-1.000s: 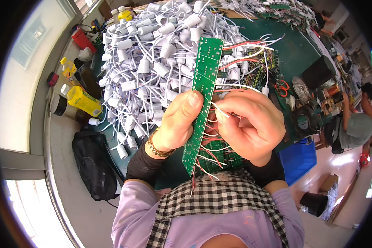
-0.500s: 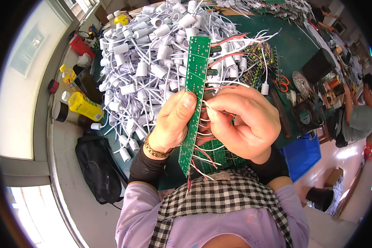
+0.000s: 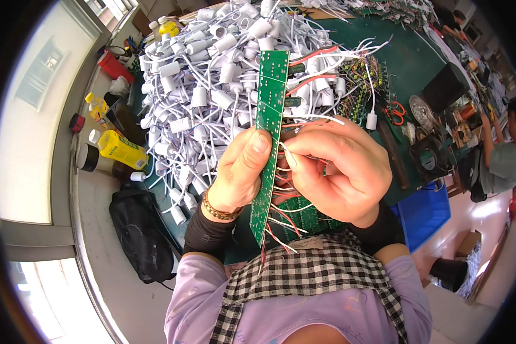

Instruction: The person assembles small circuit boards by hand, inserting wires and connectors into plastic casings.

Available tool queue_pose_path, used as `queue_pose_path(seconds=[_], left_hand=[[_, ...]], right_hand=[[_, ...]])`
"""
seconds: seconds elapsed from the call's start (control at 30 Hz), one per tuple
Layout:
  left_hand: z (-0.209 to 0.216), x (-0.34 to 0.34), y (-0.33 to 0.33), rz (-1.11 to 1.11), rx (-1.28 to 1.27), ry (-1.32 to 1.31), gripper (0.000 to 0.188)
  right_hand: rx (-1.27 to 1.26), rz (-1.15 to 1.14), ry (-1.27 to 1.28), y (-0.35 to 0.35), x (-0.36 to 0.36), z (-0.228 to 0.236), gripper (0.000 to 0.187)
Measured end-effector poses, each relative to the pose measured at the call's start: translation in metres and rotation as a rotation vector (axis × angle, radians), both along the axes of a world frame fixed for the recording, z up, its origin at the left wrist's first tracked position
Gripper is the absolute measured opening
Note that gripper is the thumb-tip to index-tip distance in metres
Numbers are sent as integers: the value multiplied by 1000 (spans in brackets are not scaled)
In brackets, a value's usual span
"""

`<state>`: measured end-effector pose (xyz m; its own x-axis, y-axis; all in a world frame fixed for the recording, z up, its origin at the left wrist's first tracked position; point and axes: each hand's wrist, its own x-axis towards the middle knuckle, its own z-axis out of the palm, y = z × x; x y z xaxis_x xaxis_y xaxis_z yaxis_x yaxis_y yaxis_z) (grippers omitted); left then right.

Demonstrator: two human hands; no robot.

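Observation:
A long strip of green circuit boards (image 3: pixel 270 103) stands tilted up in front of me, with red, black and white wires along its right edge. My left hand (image 3: pixel 243 166) grips the strip at its middle, thumb on the near face and fingers hidden behind. At the right edge, my right hand (image 3: pixel 341 166) pinches a white wire (image 3: pixel 288 153) between thumb and forefinger, close to the board. The wire's tip is too small to make out. Below the hands, more green circuit boards (image 3: pixel 295 217) lie on the table, partly covered by loose wires.
A big heap of white lamp sockets (image 3: pixel 212 74) with cables fills the table beyond. Orange scissors (image 3: pixel 397 113) and a blue bin (image 3: pixel 421 215) are at right. Yellow bottles (image 3: pixel 120 149) and a black bag (image 3: pixel 140 235) line the left. Another person (image 3: pixel 501 163) sits far right.
Both hands keep nearly the same grip. The right hand's pinch on the white wire has shifted slightly at the board's edge, and the view has moved a little.

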<state>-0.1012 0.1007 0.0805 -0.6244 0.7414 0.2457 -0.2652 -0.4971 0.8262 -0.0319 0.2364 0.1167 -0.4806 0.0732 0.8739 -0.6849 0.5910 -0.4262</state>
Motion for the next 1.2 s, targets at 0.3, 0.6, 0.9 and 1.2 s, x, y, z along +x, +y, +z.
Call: queue_pose_path(seconds=[0.3,0.6,0.9,1.2], left_hand=[[-10,-10,-2,-223,212,-104,41],[-12,-10,3,-250,297,-72,39],[2,-1,5,-127,-28,-114,47],[-3,-2,8,-127,-38,-125,44]], right_hand=[[-10,14,-22,1,-1,2,14],[-11,-14,33,1,-3,-4,17],[-63,21,-46,8,4,-6,16],[-42,-45,-82,11,9,-5,13]])
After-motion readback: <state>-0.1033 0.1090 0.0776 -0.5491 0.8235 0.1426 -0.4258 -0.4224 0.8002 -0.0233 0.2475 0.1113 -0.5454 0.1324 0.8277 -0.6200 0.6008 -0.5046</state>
